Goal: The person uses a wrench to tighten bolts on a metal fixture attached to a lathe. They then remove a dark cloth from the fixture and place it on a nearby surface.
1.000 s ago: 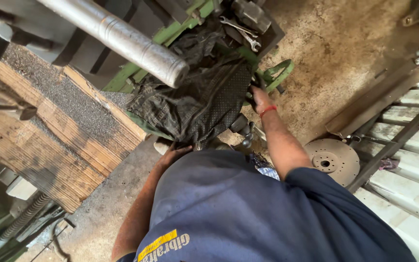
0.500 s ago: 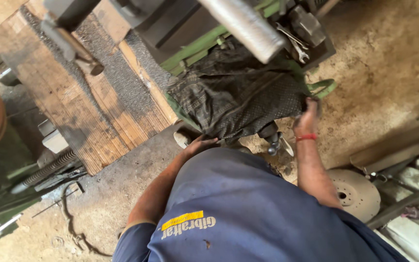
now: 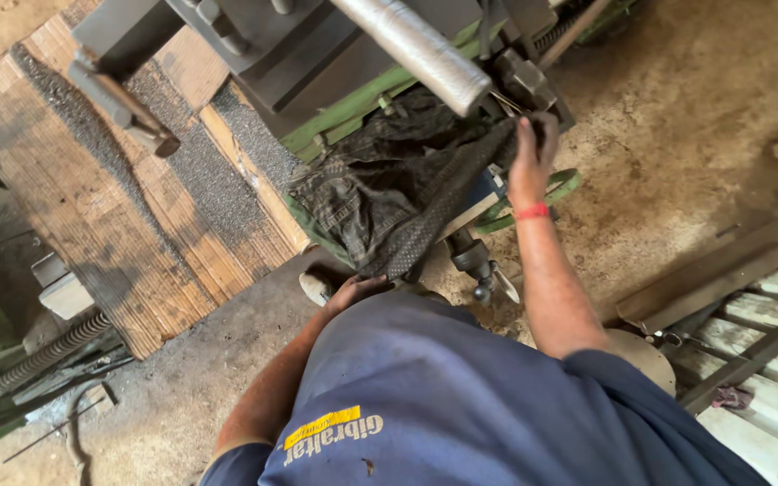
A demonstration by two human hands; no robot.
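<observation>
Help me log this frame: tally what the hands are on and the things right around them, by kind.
Hands: 2, left hand and right hand
Dark cloth: 1
Shiny metal bar: 1
Red wristband: 1
Wooden platform: 1
Total: 6

Right hand (image 3: 531, 153) is extended forward and up, arm nearly straight, forearm bare, back of hand toward the camera. Fingers are curled at the top in a closed grip, fingertips partly hidden. A red band (image 3: 531, 212) is worn at the right wrist. Left hand (image 3: 357, 290) is held low, close to the torso, elbow bent and pointed outward, upper arm bare below a short blue sleeve (image 3: 236, 463). Left fingers are curled; exact grip cannot be made out.
</observation>
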